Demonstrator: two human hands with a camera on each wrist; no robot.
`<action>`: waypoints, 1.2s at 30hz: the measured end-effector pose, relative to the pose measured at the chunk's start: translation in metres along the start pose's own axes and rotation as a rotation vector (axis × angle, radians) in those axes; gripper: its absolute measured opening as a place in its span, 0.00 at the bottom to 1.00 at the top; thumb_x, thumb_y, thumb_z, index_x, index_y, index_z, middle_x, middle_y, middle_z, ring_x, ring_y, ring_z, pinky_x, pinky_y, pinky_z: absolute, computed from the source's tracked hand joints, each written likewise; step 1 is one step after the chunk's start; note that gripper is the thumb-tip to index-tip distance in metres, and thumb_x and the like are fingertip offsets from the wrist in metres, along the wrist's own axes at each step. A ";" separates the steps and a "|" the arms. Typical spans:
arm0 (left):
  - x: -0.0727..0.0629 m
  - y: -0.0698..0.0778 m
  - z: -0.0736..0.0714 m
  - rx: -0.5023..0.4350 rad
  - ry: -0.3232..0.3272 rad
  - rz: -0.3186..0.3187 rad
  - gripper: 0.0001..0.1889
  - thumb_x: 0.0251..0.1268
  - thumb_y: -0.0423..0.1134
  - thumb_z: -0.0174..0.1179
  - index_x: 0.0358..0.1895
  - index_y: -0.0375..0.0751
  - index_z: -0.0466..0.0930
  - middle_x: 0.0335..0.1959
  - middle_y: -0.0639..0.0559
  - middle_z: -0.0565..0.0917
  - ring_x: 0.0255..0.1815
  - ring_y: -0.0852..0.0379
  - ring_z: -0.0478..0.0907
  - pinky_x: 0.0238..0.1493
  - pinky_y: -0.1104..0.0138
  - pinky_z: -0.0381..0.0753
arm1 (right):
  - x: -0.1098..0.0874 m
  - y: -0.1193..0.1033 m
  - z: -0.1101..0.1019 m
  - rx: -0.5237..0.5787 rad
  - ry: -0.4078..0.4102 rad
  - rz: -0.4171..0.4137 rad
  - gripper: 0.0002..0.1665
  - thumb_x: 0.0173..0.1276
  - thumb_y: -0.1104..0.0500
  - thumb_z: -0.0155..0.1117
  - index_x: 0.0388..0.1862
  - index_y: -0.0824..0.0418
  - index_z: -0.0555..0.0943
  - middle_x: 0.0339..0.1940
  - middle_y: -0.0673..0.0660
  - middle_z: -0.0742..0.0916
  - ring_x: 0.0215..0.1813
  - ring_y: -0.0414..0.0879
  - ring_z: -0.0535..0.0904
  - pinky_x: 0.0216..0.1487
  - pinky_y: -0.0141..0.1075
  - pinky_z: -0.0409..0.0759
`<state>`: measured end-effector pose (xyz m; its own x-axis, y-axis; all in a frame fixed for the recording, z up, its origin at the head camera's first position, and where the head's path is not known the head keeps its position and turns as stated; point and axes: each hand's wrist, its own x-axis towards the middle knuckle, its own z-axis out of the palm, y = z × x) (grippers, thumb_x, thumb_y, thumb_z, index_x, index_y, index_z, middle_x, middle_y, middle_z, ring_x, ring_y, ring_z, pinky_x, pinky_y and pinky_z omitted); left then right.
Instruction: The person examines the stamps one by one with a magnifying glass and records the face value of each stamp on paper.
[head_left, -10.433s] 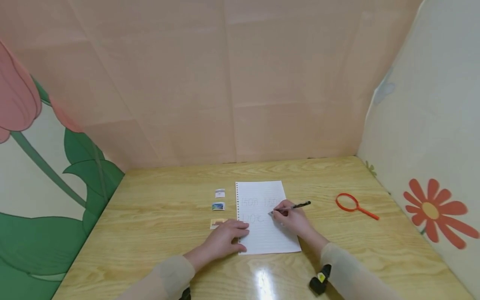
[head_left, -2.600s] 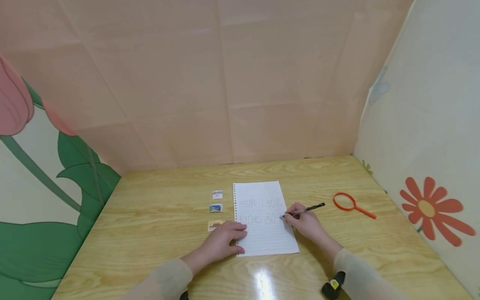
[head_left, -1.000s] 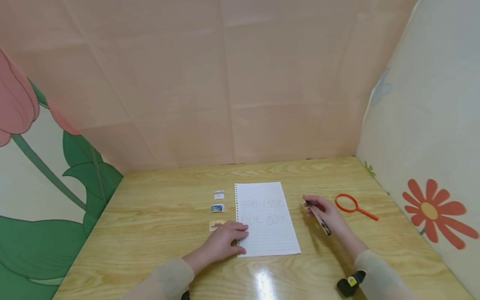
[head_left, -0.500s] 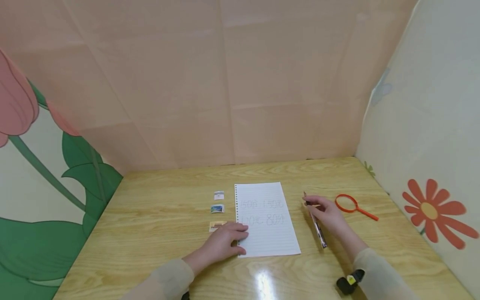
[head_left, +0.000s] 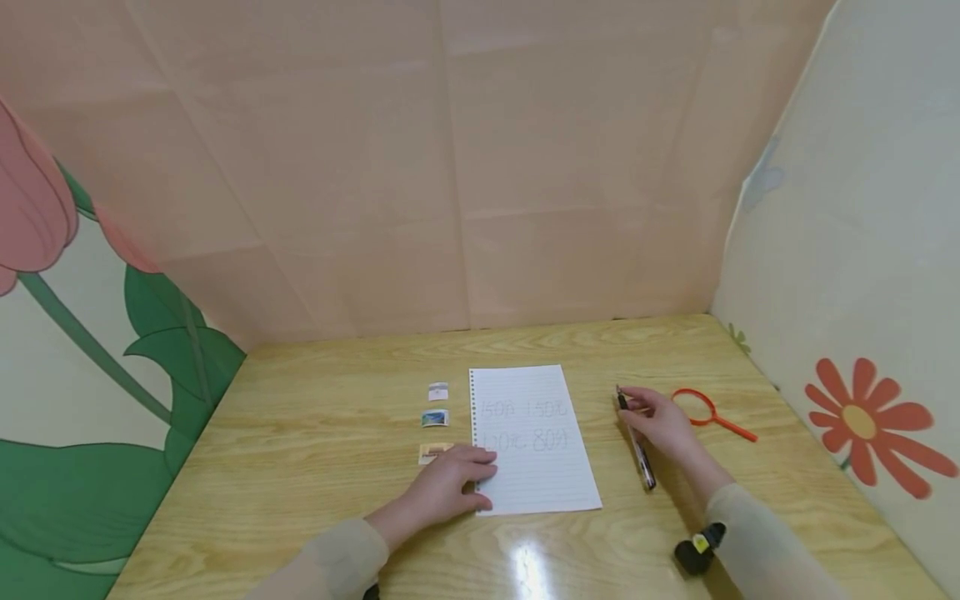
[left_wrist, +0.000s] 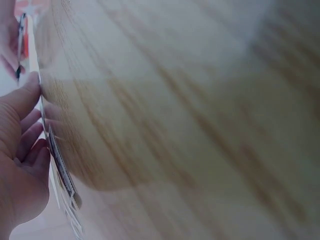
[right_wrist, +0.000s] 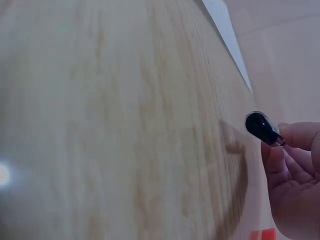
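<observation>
My left hand [head_left: 446, 482] rests on the lower left edge of the lined sheet of paper [head_left: 540, 487], fingers relaxed. Two rows of handwriting [head_left: 525, 425] with figures run across the sheet. Right of the paper, my right hand [head_left: 662, 423] pinches a dark pen [head_left: 642, 460] near its tip end, which points away from me. The pen's dark rear end [right_wrist: 260, 126] faces the camera in the right wrist view, above the wooden table. Three small stamp-like pictures, a pale one [head_left: 438, 391], a blue-green one [head_left: 435, 418] and a yellowish one [head_left: 432, 453], line the paper's left side; my left hand overlaps the yellowish one.
A red magnifying glass [head_left: 731, 427] lies on the wooden table [head_left: 300, 467] just right of my right hand. A pinkish covering [head_left: 360, 167] closes the back. Flower-printed panels stand at the left and right sides.
Earlier my right hand was writing with the pen, and the second row gained "80" and a character. It then moved right, off the paper, with the pen turned lengthwise. My left hand stayed put.
</observation>
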<state>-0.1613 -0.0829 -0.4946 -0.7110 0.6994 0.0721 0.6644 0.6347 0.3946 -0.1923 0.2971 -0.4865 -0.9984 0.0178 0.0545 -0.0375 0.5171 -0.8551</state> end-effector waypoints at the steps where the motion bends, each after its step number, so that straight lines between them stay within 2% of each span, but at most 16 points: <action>1: 0.000 0.000 0.000 0.000 0.000 0.002 0.27 0.57 0.50 0.71 0.60 0.44 0.81 0.66 0.55 0.76 0.67 0.54 0.70 0.69 0.61 0.67 | 0.001 0.001 0.000 0.001 -0.002 -0.002 0.27 0.67 0.68 0.66 0.63 0.76 0.72 0.45 0.71 0.82 0.32 0.42 0.80 0.27 0.34 0.83; 6: 0.000 0.000 0.001 0.005 0.008 0.017 0.27 0.58 0.50 0.71 0.60 0.43 0.81 0.66 0.54 0.76 0.66 0.53 0.71 0.69 0.60 0.68 | 0.007 0.007 -0.001 -0.054 -0.006 -0.003 0.27 0.66 0.67 0.67 0.62 0.75 0.73 0.45 0.69 0.83 0.36 0.44 0.80 0.29 0.33 0.83; 15: 0.001 -0.002 0.001 0.001 -0.006 -0.006 0.28 0.57 0.51 0.71 0.60 0.45 0.81 0.67 0.56 0.75 0.67 0.54 0.70 0.69 0.61 0.67 | 0.010 0.009 0.004 -0.198 0.024 -0.052 0.26 0.64 0.64 0.70 0.59 0.73 0.77 0.41 0.65 0.85 0.42 0.55 0.82 0.33 0.32 0.81; 19: 0.001 -0.002 0.000 0.006 0.003 0.004 0.28 0.57 0.51 0.71 0.60 0.45 0.81 0.66 0.55 0.76 0.67 0.54 0.70 0.69 0.61 0.67 | 0.011 0.009 0.005 -0.243 0.035 -0.054 0.26 0.64 0.63 0.70 0.59 0.72 0.78 0.40 0.63 0.85 0.41 0.54 0.82 0.34 0.34 0.80; 27: 0.001 -0.002 -0.001 0.006 0.008 0.010 0.28 0.56 0.50 0.72 0.59 0.44 0.82 0.66 0.54 0.76 0.66 0.54 0.71 0.69 0.61 0.67 | 0.008 0.008 0.006 -0.311 0.058 -0.082 0.22 0.62 0.65 0.72 0.54 0.73 0.81 0.37 0.61 0.85 0.40 0.54 0.81 0.39 0.44 0.80; 36: 0.001 -0.002 -0.001 0.034 0.011 0.035 0.27 0.57 0.51 0.71 0.59 0.44 0.82 0.66 0.54 0.76 0.66 0.53 0.71 0.69 0.61 0.67 | 0.010 0.018 0.004 -0.338 0.092 -0.128 0.21 0.61 0.65 0.72 0.52 0.74 0.82 0.35 0.60 0.86 0.38 0.53 0.81 0.40 0.46 0.80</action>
<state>-0.1640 -0.0841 -0.4941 -0.6895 0.7180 0.0951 0.6962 0.6208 0.3603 -0.2034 0.3028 -0.5033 -0.9778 0.0038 0.2093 -0.1299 0.7733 -0.6206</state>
